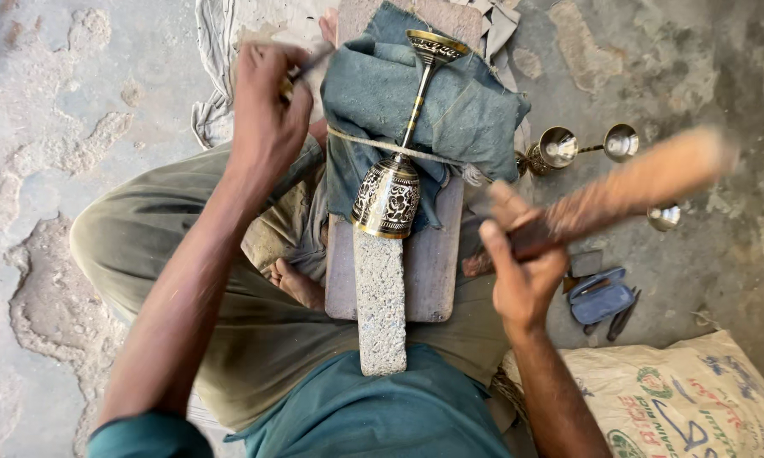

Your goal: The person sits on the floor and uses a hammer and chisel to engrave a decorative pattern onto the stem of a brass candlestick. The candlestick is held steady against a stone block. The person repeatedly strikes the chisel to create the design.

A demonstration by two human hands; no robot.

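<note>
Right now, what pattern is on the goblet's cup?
Dark floral engraving on brass, on the goblet; head view.

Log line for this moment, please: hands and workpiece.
left hand: grips thin tool | right hand: holds wooden mallet raised, blurred | brass goblet: tied by cord on blue cloth, over wooden board

Right hand (522, 271) grips wooden mallet (628, 191); left hand (267, 110) holds chisel (310, 66).
</note>
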